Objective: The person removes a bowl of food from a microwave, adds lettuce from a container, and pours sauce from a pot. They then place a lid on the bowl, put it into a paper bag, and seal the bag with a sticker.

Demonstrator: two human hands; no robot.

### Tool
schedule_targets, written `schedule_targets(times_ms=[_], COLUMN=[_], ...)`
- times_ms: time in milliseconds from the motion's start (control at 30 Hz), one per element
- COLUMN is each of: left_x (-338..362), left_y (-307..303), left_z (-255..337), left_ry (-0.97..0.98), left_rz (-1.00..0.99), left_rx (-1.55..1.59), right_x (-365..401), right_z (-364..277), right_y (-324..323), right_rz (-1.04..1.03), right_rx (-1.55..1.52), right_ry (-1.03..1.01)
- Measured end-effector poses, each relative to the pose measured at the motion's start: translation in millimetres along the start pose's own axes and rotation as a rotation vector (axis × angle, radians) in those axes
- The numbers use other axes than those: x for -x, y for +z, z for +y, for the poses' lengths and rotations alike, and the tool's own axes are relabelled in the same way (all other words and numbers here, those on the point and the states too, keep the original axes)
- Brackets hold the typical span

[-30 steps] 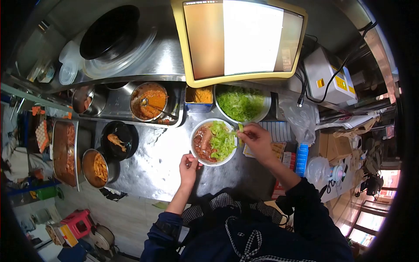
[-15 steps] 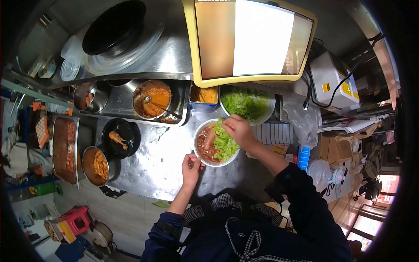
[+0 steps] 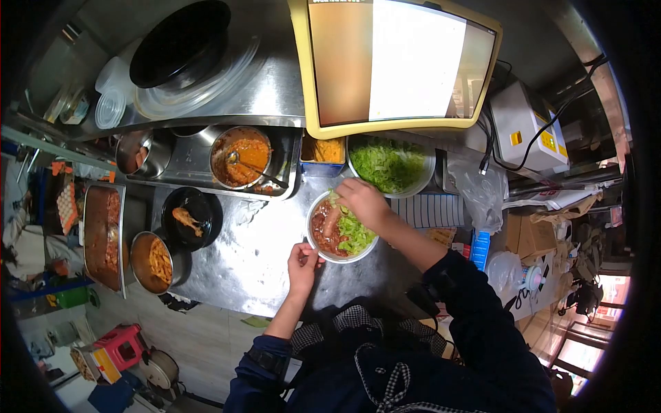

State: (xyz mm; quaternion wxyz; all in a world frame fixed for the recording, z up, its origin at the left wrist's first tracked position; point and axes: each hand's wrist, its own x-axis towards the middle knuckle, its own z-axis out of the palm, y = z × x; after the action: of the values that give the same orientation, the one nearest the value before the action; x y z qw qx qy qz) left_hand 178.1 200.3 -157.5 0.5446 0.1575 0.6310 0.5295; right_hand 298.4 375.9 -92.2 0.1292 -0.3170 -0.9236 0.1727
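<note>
A white round bowl (image 3: 348, 260) stands on the steel counter in front of me. Reddish-brown chunky food and a sausage (image 3: 331, 221) fill its left side, with shredded lettuce (image 3: 357, 236) on the right. At the bowl's lower left, my left hand (image 3: 301, 265) is closed, its fingertips pinching the rim. Over the bowl's far edge, my right hand (image 3: 363, 204) has its fingers bunched on a bit of lettuce, partly hidden beneath them. Just behind is a larger bowl of shredded lettuce (image 3: 391, 164).
A square container of orange-yellow shreds (image 3: 329, 149) sits behind the bowl. Left are a saucepan of orange sauce (image 3: 248, 153), a black dish with a drumstick (image 3: 186, 219), and a pot of yellowish food (image 3: 160, 265). A yellow-framed screen (image 3: 406, 129) overhangs the back; a plastic bag (image 3: 475, 186) lies right.
My right hand has moved slightly left and away from me over the bowl, covering more of its far side. My left hand stays at the rim.
</note>
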Motion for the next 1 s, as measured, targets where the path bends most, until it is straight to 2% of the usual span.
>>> schedule_targets(times_ms=[33,167,333,367,433,567,633,667,733,767,800,867,933,967,1000], left_x=[0,1,3,3,3,-3,-8,-9,-9,-6,-4,4,13,16,18], left_y=[0,1,2,1,2,3,1,1,1,1,-1,-8,-18,-24,-30], left_z=[-1,0,3,3,2,-1,-5,-5,-6,-4,-4,-6,-7,-8,-10], left_ry=[0.002,-0.007,-0.009,-0.007,-0.008,0.004,-0.01,-0.006,-0.022,-0.021,-0.013,-0.021,0.013,0.009,0.004], left_rz=[-0.005,-0.007,0.005,0.004,0.009,0.025,-0.009,-0.008,-0.037,-0.035,-0.034,0.021,0.04,0.084,0.129], left_rx=[-0.007,0.029,0.007,0.004,0.025,0.07,0.076,0.077,0.08,0.088,0.092,0.085,0.094,0.091,0.091], right_x=[1,6,-1,-3,-5,8,6,-1,-26,-34,-48,-82,-112,-117,-126], right_z=[0,13,17,15,12,9,6,3,0,-1,3,17,33,38,20], right_y=[-5,0,19,14,0,-23,-40,-45,-54,-58,-52,-23,6,23,3], right_rz=[0.006,-0.072,-0.089,-0.085,0.113,0.157,0.032,0.034,0.413,0.262,0.265,0.113,0.106,0.332,0.247], right_rx=[-0.061,-0.097,0.093,0.093,0.095,0.127,0.151,0.152,-0.15,-0.126,-0.122,0.057,0.078,-0.461,-0.511], right_ry=[0.073,0.022,-0.256,-0.255,-0.221,-0.167,0.031,0.028,0.06,0.147,0.14,0.188,0.138,0.176,0.305])
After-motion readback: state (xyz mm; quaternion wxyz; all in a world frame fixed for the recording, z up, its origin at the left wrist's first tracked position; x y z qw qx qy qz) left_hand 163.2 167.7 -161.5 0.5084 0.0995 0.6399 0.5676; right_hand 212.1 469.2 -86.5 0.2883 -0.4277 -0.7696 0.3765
